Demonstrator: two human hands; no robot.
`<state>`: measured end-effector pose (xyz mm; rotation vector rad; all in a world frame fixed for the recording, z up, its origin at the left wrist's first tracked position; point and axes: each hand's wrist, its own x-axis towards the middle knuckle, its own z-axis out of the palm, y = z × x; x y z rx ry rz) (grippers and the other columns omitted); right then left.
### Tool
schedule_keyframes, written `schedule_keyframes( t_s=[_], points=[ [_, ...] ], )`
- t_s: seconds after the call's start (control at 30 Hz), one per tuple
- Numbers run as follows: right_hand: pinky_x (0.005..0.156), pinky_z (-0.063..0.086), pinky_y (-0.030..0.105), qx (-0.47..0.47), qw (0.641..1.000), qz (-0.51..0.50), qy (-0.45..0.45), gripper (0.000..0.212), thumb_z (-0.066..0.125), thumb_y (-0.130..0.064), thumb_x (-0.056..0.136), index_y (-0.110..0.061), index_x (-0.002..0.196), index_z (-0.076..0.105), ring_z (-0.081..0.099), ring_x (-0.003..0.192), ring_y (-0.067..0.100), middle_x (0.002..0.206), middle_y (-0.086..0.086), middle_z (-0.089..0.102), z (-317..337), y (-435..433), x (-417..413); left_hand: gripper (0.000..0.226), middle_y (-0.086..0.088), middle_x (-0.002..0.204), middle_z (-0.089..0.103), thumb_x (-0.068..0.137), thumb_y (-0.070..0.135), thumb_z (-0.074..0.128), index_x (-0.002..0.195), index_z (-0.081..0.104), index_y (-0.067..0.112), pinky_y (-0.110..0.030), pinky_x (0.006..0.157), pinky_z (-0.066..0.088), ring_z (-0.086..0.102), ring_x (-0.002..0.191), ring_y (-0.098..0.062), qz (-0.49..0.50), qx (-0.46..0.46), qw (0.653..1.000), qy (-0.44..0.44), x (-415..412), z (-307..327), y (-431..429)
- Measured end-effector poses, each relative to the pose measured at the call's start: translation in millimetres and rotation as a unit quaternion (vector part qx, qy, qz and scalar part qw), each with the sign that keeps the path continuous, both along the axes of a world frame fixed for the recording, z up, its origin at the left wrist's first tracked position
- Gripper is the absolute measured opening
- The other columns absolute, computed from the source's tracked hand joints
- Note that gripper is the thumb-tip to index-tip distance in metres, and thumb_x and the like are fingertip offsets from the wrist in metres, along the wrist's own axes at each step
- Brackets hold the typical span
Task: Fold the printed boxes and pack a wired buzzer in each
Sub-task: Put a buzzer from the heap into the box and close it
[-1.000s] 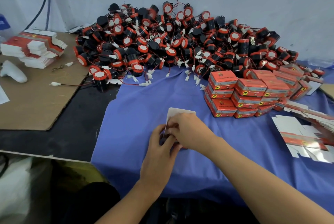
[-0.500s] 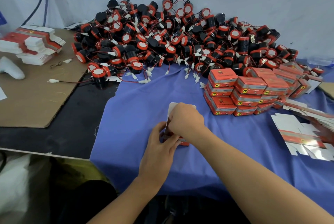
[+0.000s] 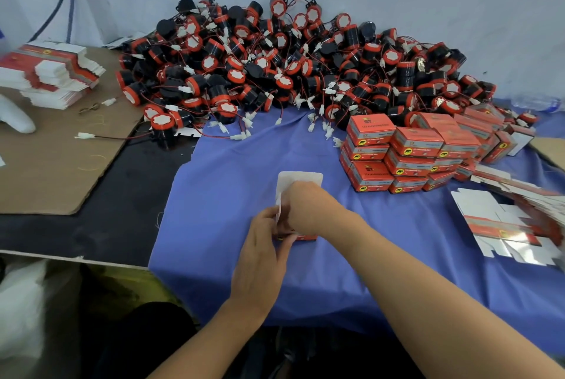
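One left hand (image 3: 260, 256), one right hand (image 3: 308, 210), one half-folded box (image 3: 301, 178), two flat-box piles (image 3: 52, 73) (image 3: 513, 225), one buzzer heap (image 3: 290, 73)

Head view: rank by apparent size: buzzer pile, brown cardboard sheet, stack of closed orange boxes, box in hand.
1. buzzer pile
2-3. brown cardboard sheet and stack of closed orange boxes: too alike to rank
4. box in hand

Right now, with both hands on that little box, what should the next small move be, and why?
Probably press the upright white flap down and tuck it in: the left hand and right hand grip the half-folded box, and that flap stands open. What is inside is hidden.
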<state>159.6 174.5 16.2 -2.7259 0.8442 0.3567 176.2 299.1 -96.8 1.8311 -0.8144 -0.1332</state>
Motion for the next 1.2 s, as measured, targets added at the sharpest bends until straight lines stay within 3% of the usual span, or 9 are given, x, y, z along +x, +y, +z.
schedule_keyframes(
  t_s=[0.1,0.2,0.33,0.43,0.57,0.7,0.83,1.03,1.2],
  points=[
    [0.055,0.042,0.036,0.042,0.998,0.05,-0.016,0.035,0.067,-0.014,0.089,-0.01,0.056,0.053,0.049,0.061,0.025,0.063,0.007,0.053,-3.1,-2.8,-14.3,0.054,0.028,0.126,0.052,0.091,0.033,0.075,0.13,0.04,0.046,-0.038,0.088,0.057,0.059,0.114,0.002,-0.012,-0.011,1.0,0.025,0.8,0.3,1.9],
    [0.079,0.053,0.045,0.053,0.992,0.11,-0.031,0.024,0.059,-0.019,0.097,-0.008,0.083,0.075,0.057,0.095,0.028,0.104,0.009,0.061,-3.2,-5.6,-26.1,0.053,0.035,0.121,0.045,0.092,0.026,0.075,0.128,0.041,0.045,-0.029,0.085,0.056,0.06,0.109,-0.001,-0.026,0.0,0.999,-0.022,1.2,-0.3,2.2],
    [0.089,0.038,0.034,-0.053,0.98,0.18,-0.064,0.027,0.053,-0.025,0.1,-0.03,0.11,0.077,0.048,0.112,0.025,0.121,0.0,0.051,-14.3,-3.9,-45.1,0.042,0.023,0.118,0.051,0.092,0.02,0.074,0.128,0.054,0.031,-0.021,0.089,0.05,0.053,0.111,-0.002,-0.027,0.002,0.995,-0.092,3.8,-4.7,-0.3],
    [0.093,0.039,0.016,-0.068,0.958,0.108,-0.255,0.024,0.061,-0.012,0.094,-0.024,0.105,0.08,0.051,0.117,0.019,0.125,-0.004,0.056,-39.5,4.7,-64.9,0.026,0.021,0.118,0.052,0.097,0.026,0.066,0.121,0.059,0.029,-0.024,0.09,0.05,0.05,0.115,-0.004,-0.04,0.019,0.993,-0.111,5.4,-9.4,-3.0],
    [0.092,0.038,0.005,0.031,0.844,-0.124,-0.521,0.015,0.074,-0.021,0.092,-0.034,0.097,0.069,0.056,0.111,-0.001,0.114,-0.022,0.059,-63.8,5.8,-82.8,0.02,0.013,0.121,0.052,0.098,0.034,0.059,0.115,0.059,0.024,-0.024,0.093,0.045,0.05,0.114,-0.012,-0.016,0.025,0.982,-0.187,6.2,-11.5,-7.8],
    [0.077,0.058,0.022,0.342,0.727,-0.284,-0.524,0.011,0.062,-0.022,0.102,-0.028,0.105,0.07,0.072,0.093,0.011,0.095,-0.01,0.076,-69.4,-6.2,-79.4,0.026,0.007,0.124,0.054,0.097,0.033,0.061,0.117,0.064,0.017,-0.024,0.098,0.043,0.052,0.12,-0.017,-0.006,0.032,0.978,-0.206,7.4,-9.7,-8.9],
    [0.068,0.053,0.014,0.392,0.718,-0.275,-0.506,0.021,0.075,-0.023,0.093,-0.028,0.112,0.07,0.069,0.083,0.005,0.1,-0.004,0.075,-76.2,-7.4,-73.9,0.032,0.007,0.121,0.057,0.102,0.032,0.048,0.119,0.068,0.014,-0.023,0.102,0.043,0.051,0.121,-0.012,-0.03,0.003,0.985,-0.172,9.0,-2.8,-5.0],
    [0.077,0.054,0.019,0.334,0.79,-0.201,-0.474,0.061,0.069,-0.016,0.096,-0.052,0.141,0.049,0.059,0.08,0.007,0.12,-0.023,0.067,-85.9,-9.7,-68.8,0.014,0.011,0.111,0.061,0.099,0.013,0.065,0.109,0.071,0.02,-0.017,0.09,0.05,0.062,0.109,-0.006,-0.042,-0.048,0.997,-0.042,18.6,6.1,-3.6],
    [0.077,0.052,0.019,0.305,0.809,-0.165,-0.475,0.04,0.065,-0.021,0.097,-0.053,0.12,0.061,0.062,0.086,0.01,0.11,-0.017,0.069,-91.5,-10.1,-73.5,0.036,0.013,0.128,0.051,0.095,0.009,0.069,0.122,0.059,0.03,-0.017,0.085,0.055,0.059,0.118,0.0,-0.075,-0.09,0.984,0.131,24.1,17.6,-6.8]
  ],
)
